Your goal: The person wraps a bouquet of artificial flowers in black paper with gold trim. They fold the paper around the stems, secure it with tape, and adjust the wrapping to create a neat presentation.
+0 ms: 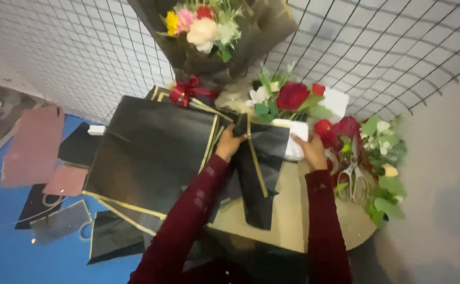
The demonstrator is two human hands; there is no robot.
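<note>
My left hand (229, 143) pinches the top edge of a folded black wrapping sheet with a gold border (259, 173) that hangs over the round tan table (288, 215). At the sheet's right corner, my right hand (311, 150) grips it next to a white wrapped bundle (294, 141) holding a red rose (292, 95) with green leaves. Both sleeves are dark red.
A large black gold-edged sheet (151, 152) lies left of my hands. Scissors (354, 176) rest among red flowers and greenery (382, 158) at right. A wrapped bouquet (209, 31) leans on the wire grid wall. Pink and black paper pieces (33, 147) lie on the blue floor.
</note>
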